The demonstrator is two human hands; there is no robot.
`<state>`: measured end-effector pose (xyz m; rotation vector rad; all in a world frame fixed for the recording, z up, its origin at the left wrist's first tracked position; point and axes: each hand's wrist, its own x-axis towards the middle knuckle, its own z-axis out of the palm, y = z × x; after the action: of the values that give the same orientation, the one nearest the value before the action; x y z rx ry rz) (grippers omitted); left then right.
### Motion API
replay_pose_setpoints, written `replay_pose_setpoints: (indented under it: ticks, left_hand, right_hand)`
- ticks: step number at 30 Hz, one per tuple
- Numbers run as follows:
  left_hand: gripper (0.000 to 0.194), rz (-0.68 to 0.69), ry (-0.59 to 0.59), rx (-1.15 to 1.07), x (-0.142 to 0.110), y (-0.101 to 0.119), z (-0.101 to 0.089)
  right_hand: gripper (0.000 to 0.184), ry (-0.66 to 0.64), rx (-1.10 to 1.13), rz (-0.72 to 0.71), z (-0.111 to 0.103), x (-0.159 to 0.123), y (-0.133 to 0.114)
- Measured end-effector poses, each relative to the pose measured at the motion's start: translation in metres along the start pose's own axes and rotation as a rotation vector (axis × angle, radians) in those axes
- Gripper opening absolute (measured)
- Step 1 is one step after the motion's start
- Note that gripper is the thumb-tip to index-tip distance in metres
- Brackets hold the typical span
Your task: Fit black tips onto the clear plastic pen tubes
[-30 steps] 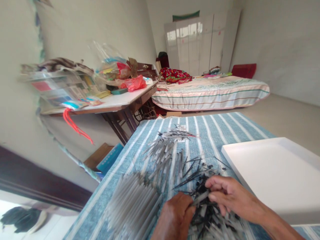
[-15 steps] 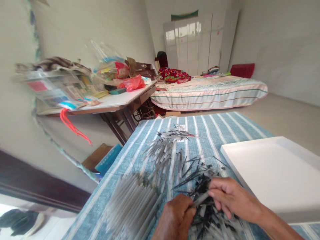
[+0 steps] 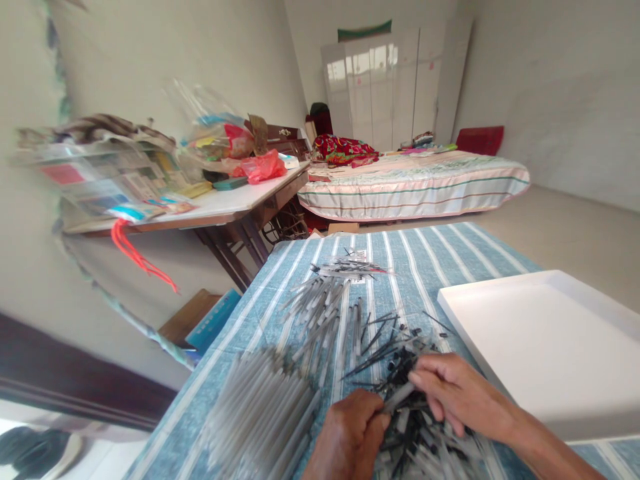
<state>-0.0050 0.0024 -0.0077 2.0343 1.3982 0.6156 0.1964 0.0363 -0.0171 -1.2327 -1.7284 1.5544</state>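
Note:
Between my two hands is a slim, grey, translucent tube (image 3: pixel 399 398) that looks like a pen barrel, held at a slant. My left hand (image 3: pixel 356 421) is closed around its lower end, and my right hand (image 3: pixel 447 390) pinches the upper end between thumb and fingers. Under both hands spreads a loose heap of black and clear small parts (image 3: pixel 425 433), partly covered by them. To the left of my left hand lies a thick stack of similar grey tubes (image 3: pixel 267 410), side by side. More loose tubes (image 3: pixel 320 300) lie farther back on the striped cloth.
A blue and white striped cloth (image 3: pixel 425 260) covers the table. At the right stands a shallow white tray (image 3: pixel 540 347). Farther back on the cloth is a small pile of thin parts (image 3: pixel 350 268). A cluttered side desk (image 3: pixel 225 207) and a bed (image 3: pixel 415 187) stand beyond.
The whole view has shifted slightly, so things appear a little farther left. Both hands keep their hold on the grey tube, with hardly any movement between them.

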Motion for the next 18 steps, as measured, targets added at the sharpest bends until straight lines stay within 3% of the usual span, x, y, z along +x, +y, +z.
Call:
replay_pose_setpoints:
  ticks: [2,5,10,13,18]
  left_hand:
    - [0.015,-0.005,-0.027,-0.004,0.0,0.0014,-0.0013]
    - [0.016,-0.018,-0.035,-0.011,0.0002,0.0006,-0.0015]
    - [0.02,-0.039,-0.028,-0.027,0.0009,-0.0012,-0.0006]
    - [0.019,-0.056,-0.043,-0.054,0.0018,0.0014,-0.0018]
    - [0.023,-0.22,-0.19,-0.212,0.003,0.0028,-0.0048]
  right_hand:
    - [0.033,-0.015,0.006,0.002,-0.0003,0.0002,0.0008]
    - [0.021,-0.063,0.087,0.022,-0.0006,0.0011,0.0028]
    - [0.034,-0.016,0.023,0.011,0.0008,0.0018,0.0061]
    - [0.029,-0.063,0.089,-0.001,0.0002,0.0009,0.0066]
    - [0.021,-0.112,0.184,-0.041,-0.003,-0.0001,0.0039]
